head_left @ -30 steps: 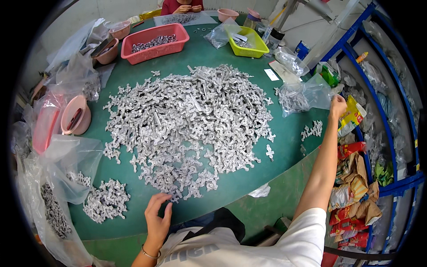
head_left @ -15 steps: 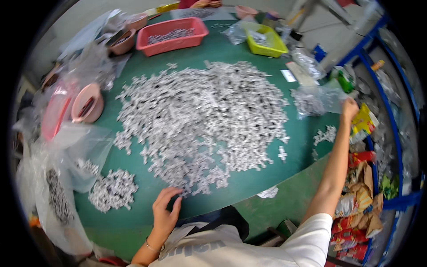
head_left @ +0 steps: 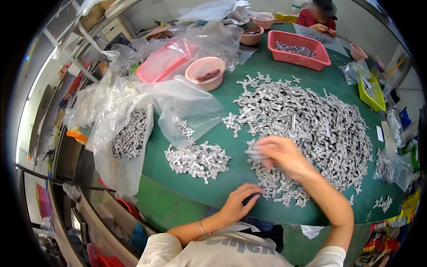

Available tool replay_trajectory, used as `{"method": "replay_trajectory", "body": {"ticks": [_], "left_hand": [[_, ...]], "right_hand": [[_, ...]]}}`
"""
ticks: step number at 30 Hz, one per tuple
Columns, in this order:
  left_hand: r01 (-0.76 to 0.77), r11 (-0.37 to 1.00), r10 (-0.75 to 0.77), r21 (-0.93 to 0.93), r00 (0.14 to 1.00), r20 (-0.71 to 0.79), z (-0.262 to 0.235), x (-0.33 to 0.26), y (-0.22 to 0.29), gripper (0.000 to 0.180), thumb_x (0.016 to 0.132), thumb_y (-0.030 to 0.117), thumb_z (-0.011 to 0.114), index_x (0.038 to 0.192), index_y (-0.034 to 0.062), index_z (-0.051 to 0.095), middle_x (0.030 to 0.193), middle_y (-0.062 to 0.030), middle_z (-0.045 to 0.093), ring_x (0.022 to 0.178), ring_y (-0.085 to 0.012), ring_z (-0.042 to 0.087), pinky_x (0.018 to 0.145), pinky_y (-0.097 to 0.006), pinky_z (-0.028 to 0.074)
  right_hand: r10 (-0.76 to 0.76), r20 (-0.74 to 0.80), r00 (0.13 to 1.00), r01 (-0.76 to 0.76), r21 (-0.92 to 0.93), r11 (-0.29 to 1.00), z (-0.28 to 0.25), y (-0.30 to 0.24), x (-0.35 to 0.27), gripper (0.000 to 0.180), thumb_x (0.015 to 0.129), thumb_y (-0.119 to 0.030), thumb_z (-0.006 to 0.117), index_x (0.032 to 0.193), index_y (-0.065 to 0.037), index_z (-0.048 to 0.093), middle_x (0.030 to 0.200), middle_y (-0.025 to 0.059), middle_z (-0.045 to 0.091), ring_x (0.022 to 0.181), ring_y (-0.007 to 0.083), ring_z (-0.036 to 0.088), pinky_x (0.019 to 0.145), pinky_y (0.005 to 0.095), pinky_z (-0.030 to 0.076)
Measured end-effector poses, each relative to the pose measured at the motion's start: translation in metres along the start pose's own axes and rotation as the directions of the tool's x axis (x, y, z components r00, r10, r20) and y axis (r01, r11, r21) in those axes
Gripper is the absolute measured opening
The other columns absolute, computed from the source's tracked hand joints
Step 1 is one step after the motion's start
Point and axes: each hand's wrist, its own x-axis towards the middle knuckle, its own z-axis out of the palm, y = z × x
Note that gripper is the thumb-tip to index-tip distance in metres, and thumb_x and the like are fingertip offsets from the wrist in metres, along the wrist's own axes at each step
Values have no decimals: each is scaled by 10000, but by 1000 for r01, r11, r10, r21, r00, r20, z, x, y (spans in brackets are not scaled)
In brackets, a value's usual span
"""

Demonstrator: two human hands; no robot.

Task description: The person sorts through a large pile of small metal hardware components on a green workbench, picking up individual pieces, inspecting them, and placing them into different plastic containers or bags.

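Observation:
A broad heap of small silvery metal parts (head_left: pixel 307 111) covers the middle of the green table. My right hand (head_left: pixel 284 155) is over the heap's near left side. Its fingers are smeared by motion, with a pale blur at the tips, so whether they hold a part does not show. My left hand (head_left: pixel 240 202) rests by the table's near edge. Its thumb stands apart from the stretched fingers, whose tips reach the heap's lower left corner. To the left lies a smaller pile of the same parts (head_left: pixel 198 160).
A clear plastic bag (head_left: pixel 122 138) of parts hangs at the table's left edge. Behind stand a pink bowl (head_left: pixel 205 73) with a red-handled tool, a pink basket (head_left: pixel 298 46) and a yellow-green basket (head_left: pixel 371 91). Another person (head_left: pixel 318 20) sits at the far side.
The view has swung left. My right hand has come from the bag at the right side to the heap's near left part. My left hand stays by the heap's near corner.

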Motion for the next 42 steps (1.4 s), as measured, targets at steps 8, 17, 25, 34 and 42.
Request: {"method": "replay_trajectory", "body": {"ticks": [8, 17, 25, 34, 42], "left_hand": [[-13, 998, 14, -61, 1000, 17, -3, 4, 0, 212, 763, -27, 583, 970, 15, 605, 967, -125, 593, 890, -242, 578, 797, -305, 446], [-20, 996, 21, -84, 1000, 18, -14, -3, -12, 230, 752, -14, 599, 979, 20, 593, 966, -135, 569, 873, -281, 566, 757, -318, 454], [-43, 998, 47, -50, 994, 101, -3, 3, -10, 231, 751, -29, 599, 977, 19, 595, 951, -123, 579, 865, -249, 571, 759, -299, 451], [5, 999, 0, -39, 992, 127, -3, 7, -6, 258, 756, -17, 597, 1012, 17, 582, 968, -140, 558, 870, -283, 558, 764, -332, 451], [-131, 975, 127, -178, 991, -39, 4, 33, 25, 291, 680, -115, 635, 956, -25, 611, 922, -138, 590, 827, -213, 576, 692, -271, 466]], "right_hand": [[-453, 30, 891, 453, 7, 892, 148, 42, 179, 418, 834, -1, 464, 1238, 41, 366, 1140, 163, 527, 1055, 247, 502, 851, 319, 434], [-535, -150, 832, 260, -746, 613, 11, 38, -29, 140, 758, -28, 575, 887, -16, 626, 837, 130, 612, 774, 271, 578, 697, 339, 454], [-600, -285, 747, -74, -934, 350, -20, 76, -65, 268, 704, -123, 670, 923, 12, 595, 939, 126, 550, 873, 288, 492, 757, 353, 393], [-606, -484, 632, 15, -774, 633, -19, 84, -66, 202, 648, -39, 708, 826, 14, 629, 735, 102, 598, 628, 207, 519, 588, 296, 422], [-617, -428, 661, 203, -689, 696, 14, 59, -109, 259, 628, -14, 719, 873, 17, 642, 812, 112, 604, 721, 216, 535, 641, 291, 430]]}}
